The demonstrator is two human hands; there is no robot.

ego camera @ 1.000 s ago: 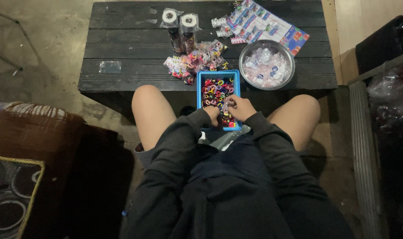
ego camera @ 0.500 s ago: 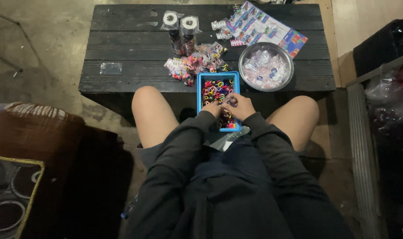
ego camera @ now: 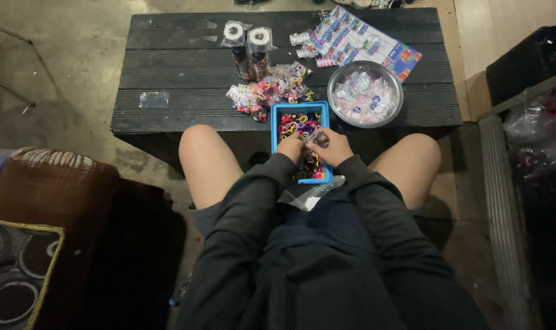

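Note:
A blue rectangular tray point(ego camera: 277, 117) full of small colourful rings rests between my knees, its far end against the dark wooden table point(ego camera: 180, 67). My left hand point(ego camera: 289, 148) hovers over the tray's middle with its fingers bent into the rings. My right hand point(ego camera: 328, 146) is beside it, fingers pinched on a small clear plastic packet point(ego camera: 318, 137). More clear plastic bags point(ego camera: 308, 195) lie on my lap under my wrists.
On the table stand a metal bowl point(ego camera: 365, 93) of clear packets, a heap of filled little bags point(ego camera: 266, 91), two rolls in wrappers point(ego camera: 247, 36) and a colourful printed sheet point(ego camera: 363, 41). A brown patterned cushion point(ego camera: 40, 232) lies at my left, dark bags point(ego camera: 534, 122) at my right.
Both hands have shifted slightly up the tray, toward the table, and stay close together. The view has tilted a little; nothing else has moved.

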